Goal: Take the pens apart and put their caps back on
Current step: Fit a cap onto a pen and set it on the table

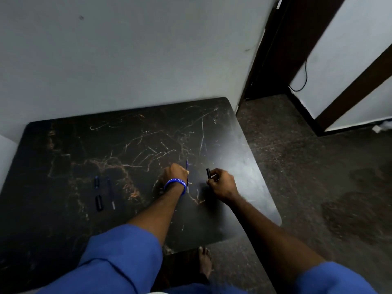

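Note:
My left hand [174, 174], with a blue wristband, pinches a thin blue pen refill [187, 177] that stands nearly upright over the dark marble-patterned table [127, 145]. My right hand [220, 183] is closed around a black pen barrel [208, 173], whose end sticks up above the fingers. To the left on the table lie a short blue-black pen piece [97, 182], a black cap [98, 203] and a slim refill with a silver tip [110, 193].
The table stands against a white wall [127, 60]. Its right edge drops to a dark speckled floor [307, 166]. A dark door frame [275, 49] and a hanging black cable [304, 77] are at the upper right. My bare foot [205, 262] shows below the table's front edge.

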